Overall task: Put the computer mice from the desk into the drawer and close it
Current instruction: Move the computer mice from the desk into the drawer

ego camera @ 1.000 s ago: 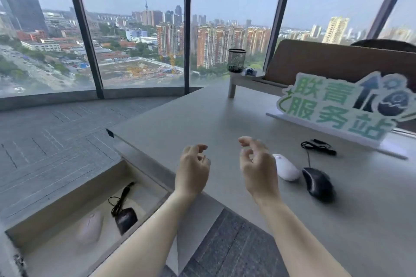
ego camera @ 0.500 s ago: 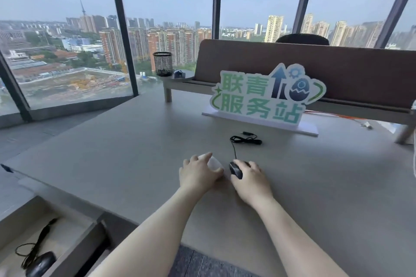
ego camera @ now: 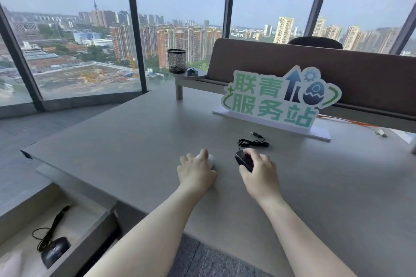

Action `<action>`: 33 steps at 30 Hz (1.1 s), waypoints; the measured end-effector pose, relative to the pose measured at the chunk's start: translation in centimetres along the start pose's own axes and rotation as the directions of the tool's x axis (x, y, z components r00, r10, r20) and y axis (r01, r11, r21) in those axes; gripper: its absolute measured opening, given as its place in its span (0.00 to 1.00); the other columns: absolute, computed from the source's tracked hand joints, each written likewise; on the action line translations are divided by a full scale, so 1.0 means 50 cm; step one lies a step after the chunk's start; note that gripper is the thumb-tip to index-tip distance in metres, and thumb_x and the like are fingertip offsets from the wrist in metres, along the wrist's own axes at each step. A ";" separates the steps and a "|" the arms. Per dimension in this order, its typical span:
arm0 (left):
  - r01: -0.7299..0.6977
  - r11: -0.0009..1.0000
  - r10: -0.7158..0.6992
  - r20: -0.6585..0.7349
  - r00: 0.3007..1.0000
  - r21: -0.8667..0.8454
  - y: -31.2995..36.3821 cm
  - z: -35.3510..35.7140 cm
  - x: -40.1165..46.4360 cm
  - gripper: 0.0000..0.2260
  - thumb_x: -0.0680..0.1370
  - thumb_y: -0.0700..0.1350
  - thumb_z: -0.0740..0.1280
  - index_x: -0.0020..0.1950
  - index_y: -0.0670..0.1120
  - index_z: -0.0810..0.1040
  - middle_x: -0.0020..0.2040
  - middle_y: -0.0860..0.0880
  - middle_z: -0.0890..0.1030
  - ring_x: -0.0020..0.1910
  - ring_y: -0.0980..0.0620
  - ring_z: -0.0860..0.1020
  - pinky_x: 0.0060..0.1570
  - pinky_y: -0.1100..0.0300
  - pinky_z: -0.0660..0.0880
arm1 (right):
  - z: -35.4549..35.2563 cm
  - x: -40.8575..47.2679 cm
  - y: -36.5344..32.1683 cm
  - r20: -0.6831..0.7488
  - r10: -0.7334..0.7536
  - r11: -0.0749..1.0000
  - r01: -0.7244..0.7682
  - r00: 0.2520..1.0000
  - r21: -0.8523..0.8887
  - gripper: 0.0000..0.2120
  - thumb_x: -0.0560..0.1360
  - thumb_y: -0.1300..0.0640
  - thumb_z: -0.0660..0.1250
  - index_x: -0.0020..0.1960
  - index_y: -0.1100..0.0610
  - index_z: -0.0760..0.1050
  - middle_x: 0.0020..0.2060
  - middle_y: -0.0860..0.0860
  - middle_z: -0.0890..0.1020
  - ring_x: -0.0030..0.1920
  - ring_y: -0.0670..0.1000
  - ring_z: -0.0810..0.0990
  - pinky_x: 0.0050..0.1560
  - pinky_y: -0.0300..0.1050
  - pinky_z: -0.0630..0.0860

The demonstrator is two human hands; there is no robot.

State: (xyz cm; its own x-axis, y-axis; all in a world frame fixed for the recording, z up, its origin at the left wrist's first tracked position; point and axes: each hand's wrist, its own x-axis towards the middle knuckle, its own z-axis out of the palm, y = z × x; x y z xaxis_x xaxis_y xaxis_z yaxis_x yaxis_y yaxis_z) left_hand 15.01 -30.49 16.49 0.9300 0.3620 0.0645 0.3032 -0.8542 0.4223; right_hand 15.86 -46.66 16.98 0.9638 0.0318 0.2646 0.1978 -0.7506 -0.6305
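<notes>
On the grey desk (ego camera: 126, 141) my left hand (ego camera: 195, 171) covers a white mouse (ego camera: 211, 159), fingers wrapped over it. My right hand (ego camera: 258, 171) grips a black wired mouse (ego camera: 244, 161); its coiled black cable (ego camera: 253, 141) lies just behind on the desk. At the lower left the drawer (ego camera: 90, 229) stands open. Inside it lie another black wired mouse (ego camera: 55, 252) and, at the very corner, a pale mouse (ego camera: 10, 265).
A green-and-white sign (ego camera: 279, 99) on a white base stands behind the mice. A mesh pen cup (ego camera: 176, 60) sits on a raised shelf at the back. A brown divider panel (ego camera: 337, 74) runs along the desk's far side. Glass windows surround the desk.
Both hands came down from the air onto the two mice and closed on them. The view has swung right, so the drawer now sits at the lower left corner.
</notes>
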 end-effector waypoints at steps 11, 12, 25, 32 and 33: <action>0.064 0.967 -0.148 -0.337 0.930 -0.246 -0.314 -0.226 -0.115 0.21 0.73 0.48 0.64 0.63 0.47 0.62 0.54 0.37 0.76 0.53 0.37 0.74 0.49 0.49 0.71 | 0.034 -0.092 -0.340 -0.060 -0.319 0.863 0.316 0.946 0.395 0.17 0.74 0.56 0.68 0.61 0.44 0.74 0.57 0.53 0.79 0.60 0.58 0.75 0.62 0.54 0.73; 0.087 0.960 -0.185 -0.365 0.912 -0.268 -0.354 -0.256 -0.130 0.21 0.73 0.49 0.64 0.63 0.48 0.61 0.54 0.38 0.75 0.52 0.38 0.74 0.48 0.48 0.72 | 0.042 -0.108 -0.382 -0.059 -0.348 0.828 0.336 0.936 0.449 0.17 0.74 0.55 0.67 0.61 0.43 0.74 0.56 0.52 0.79 0.59 0.56 0.75 0.61 0.54 0.74; 0.612 0.734 -0.679 -0.314 0.664 -0.294 -0.841 -0.317 -0.351 0.23 0.75 0.49 0.61 0.69 0.52 0.63 0.59 0.39 0.70 0.55 0.38 0.73 0.49 0.51 0.70 | 0.360 -0.327 -0.654 0.334 -0.518 0.712 0.181 0.788 0.679 0.14 0.76 0.55 0.67 0.60 0.43 0.73 0.54 0.49 0.81 0.56 0.52 0.79 0.54 0.46 0.75; 0.717 0.696 -0.710 -0.113 0.695 0.039 -0.926 -0.217 -0.337 0.22 0.76 0.48 0.58 0.71 0.53 0.63 0.63 0.39 0.70 0.61 0.39 0.73 0.59 0.49 0.69 | 0.598 -0.420 -0.622 0.625 -0.375 0.906 0.129 0.685 0.402 0.22 0.76 0.54 0.64 0.69 0.48 0.69 0.59 0.55 0.77 0.63 0.57 0.73 0.64 0.54 0.72; 0.722 0.689 -0.718 -0.072 0.692 0.060 -0.932 -0.201 -0.332 0.21 0.77 0.47 0.57 0.70 0.53 0.64 0.63 0.40 0.70 0.61 0.39 0.72 0.58 0.49 0.70 | 0.625 -0.429 -0.613 0.663 -0.339 0.931 0.136 0.668 0.338 0.22 0.75 0.53 0.63 0.69 0.48 0.69 0.58 0.56 0.78 0.62 0.59 0.74 0.63 0.55 0.73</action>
State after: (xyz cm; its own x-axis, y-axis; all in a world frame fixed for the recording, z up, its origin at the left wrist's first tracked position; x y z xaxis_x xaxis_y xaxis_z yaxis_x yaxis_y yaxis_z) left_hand -16.65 7.04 4.83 0.4109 0.8909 -0.1938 0.8928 -0.3502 0.2832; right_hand -5.31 -3.72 7.83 0.6948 0.7130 -0.0938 0.3759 -0.4713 -0.7979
